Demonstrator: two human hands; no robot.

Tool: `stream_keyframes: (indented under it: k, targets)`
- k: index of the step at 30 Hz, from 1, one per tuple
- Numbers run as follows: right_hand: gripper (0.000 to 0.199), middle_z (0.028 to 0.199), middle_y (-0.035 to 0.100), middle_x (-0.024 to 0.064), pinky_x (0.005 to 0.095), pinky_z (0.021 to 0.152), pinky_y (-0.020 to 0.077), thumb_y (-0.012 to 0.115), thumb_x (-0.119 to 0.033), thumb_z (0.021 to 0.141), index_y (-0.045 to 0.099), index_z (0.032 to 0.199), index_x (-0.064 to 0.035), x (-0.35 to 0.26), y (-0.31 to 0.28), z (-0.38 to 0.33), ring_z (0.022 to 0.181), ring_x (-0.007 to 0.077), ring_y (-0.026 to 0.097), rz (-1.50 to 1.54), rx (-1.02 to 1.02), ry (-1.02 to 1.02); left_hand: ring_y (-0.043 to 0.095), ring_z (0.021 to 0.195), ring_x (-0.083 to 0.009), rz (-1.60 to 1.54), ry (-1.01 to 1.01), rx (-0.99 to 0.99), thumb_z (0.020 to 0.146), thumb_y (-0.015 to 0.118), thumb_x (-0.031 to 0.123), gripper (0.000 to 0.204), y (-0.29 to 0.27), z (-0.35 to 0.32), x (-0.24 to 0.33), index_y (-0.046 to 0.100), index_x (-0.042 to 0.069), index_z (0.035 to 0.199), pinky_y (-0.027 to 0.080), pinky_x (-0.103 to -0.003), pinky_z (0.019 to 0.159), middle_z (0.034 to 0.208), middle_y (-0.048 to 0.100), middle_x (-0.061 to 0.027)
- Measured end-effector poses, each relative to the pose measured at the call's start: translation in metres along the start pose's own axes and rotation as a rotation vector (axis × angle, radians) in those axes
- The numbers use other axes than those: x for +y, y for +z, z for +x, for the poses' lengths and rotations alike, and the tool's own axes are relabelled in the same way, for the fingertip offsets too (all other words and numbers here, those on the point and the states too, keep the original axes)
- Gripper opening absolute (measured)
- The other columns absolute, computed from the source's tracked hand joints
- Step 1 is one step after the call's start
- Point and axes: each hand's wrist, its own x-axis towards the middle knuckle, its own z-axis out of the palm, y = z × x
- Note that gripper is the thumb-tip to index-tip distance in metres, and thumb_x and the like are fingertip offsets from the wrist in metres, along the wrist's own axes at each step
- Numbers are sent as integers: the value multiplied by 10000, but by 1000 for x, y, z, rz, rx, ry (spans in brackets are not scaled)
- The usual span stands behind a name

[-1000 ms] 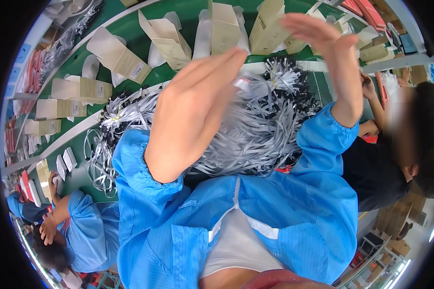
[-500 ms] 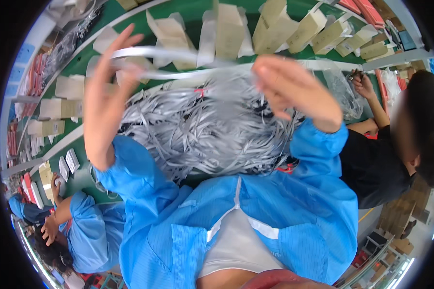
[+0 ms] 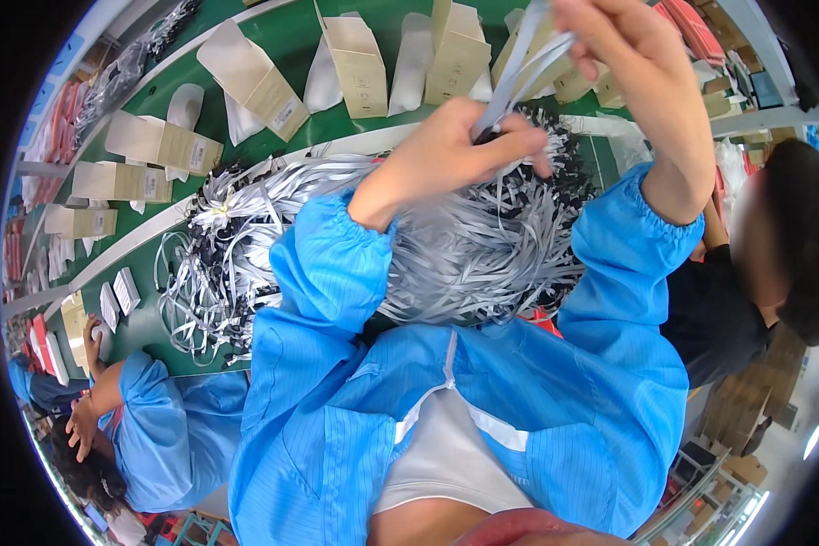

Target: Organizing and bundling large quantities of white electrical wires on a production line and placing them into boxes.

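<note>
Pinching grey strap (image 3: 519, 68) — left hand (image 3: 450, 155), right hand (image 3: 623, 45) — above strap pile (image 3: 455, 255).

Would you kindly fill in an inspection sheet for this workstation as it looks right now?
Surface: green belt with a pale rail along its near edge.
Job's things: grey strap stretched between both hands; big heap of grey straps with black ends below.
Clutter: open tan cartons and white pouches along the belt.
Hands: left hand pinches the strap low; right hand grips it higher up.
Cables: nothing seen.
Surroundings: a person in a blue smock at lower left, another in dark clothing at right; stacked brown boxes behind.
</note>
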Motion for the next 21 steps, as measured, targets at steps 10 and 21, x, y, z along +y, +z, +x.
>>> stream_keyframes:
  k: [10,21]
  targets:
    - [167,909,645,26,247,674,465,678,-119,969,685,1093,-6,111,48,-45,741,110,610,-165,-28,-280,579,786,-149,-1374,374,415,1048,287,591,710,29,12,-31,398,50,1495,502,-318,707,1026,638,-11]
    - [313,1162,716,82,260,818,537,689,-4,914,686,1227,8,113,69,-47,964,105,667,300,15,-242,532,666,-129,-80,352,450,993,119,715,815,29,-11,-47,338,123,1508,431,-251,570,850,581,-54]
